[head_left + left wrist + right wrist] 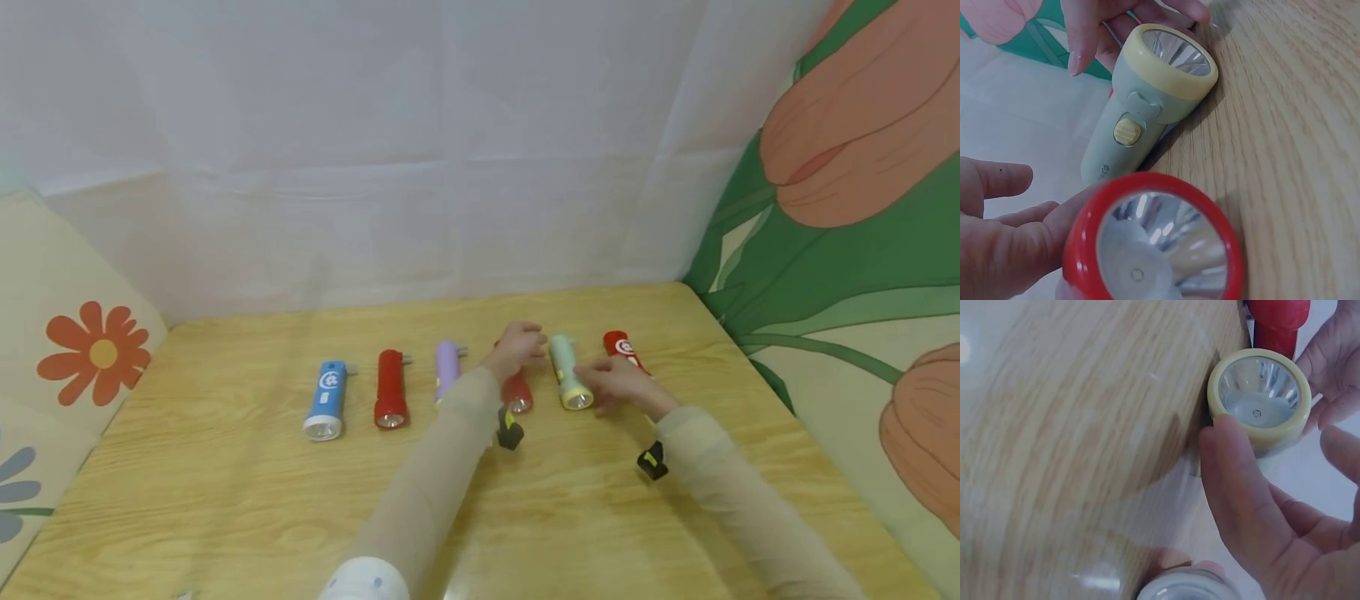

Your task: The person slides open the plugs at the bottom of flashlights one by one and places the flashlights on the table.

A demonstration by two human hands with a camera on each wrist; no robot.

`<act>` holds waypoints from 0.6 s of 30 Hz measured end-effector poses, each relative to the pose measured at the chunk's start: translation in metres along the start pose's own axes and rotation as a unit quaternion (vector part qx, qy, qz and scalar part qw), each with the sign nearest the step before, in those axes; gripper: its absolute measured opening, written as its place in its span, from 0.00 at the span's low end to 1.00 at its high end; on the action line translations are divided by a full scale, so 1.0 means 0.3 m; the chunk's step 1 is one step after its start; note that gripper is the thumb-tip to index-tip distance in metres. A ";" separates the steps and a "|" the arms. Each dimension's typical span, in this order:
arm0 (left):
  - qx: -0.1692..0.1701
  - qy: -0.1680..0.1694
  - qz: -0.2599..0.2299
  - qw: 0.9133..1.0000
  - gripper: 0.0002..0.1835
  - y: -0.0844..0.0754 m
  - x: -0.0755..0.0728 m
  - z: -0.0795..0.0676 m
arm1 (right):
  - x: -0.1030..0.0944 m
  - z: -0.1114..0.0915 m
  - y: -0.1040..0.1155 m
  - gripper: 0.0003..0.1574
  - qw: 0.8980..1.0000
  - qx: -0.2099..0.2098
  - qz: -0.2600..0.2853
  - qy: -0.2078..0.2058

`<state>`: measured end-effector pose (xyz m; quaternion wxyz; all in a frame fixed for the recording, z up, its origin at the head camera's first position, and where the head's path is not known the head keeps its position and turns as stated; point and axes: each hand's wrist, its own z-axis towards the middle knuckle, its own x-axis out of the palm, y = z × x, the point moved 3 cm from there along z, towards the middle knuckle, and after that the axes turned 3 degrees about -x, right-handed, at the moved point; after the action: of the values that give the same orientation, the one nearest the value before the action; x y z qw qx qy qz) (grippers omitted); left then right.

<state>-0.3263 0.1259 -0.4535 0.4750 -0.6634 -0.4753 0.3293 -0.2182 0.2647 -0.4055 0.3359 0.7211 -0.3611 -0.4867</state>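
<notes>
A pale green flashlight with a cream head lies on the table between my two hands. My right hand is beside its head, thumb and fingers apart, fingertips right at the cream rim in the right wrist view. My left hand is over a red flashlight, partly hiding it; in the left wrist view the fingers extend loosely past its red head and grip nothing. Another red flashlight with a white emblem lies behind my right hand, its lower part hidden.
Left of my hands, a purple flashlight, a red flashlight and a blue flashlight lie in the same row on the wooden table. My left sleeve overlaps the purple one. A white curtain hangs behind the table.
</notes>
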 end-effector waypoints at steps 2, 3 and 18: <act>0.012 0.002 0.004 1.000 0.25 0.063 0.001 0.101 | 0.007 0.002 -0.004 0.30 1.000 0.004 -0.003 0.004; 0.016 0.007 -0.004 1.000 0.25 0.093 0.000 0.153 | 0.009 0.003 -0.006 0.30 1.000 0.006 -0.005 0.006; -0.023 0.024 0.039 0.999 0.20 -0.018 0.036 -0.005 | 0.016 0.023 -0.023 0.25 0.999 0.036 -0.024 -0.008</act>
<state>-0.3230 0.1361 -0.4477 0.4576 -0.7001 -0.4451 0.3199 -0.2221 0.2634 -0.4156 0.2952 0.7373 -0.3635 -0.4869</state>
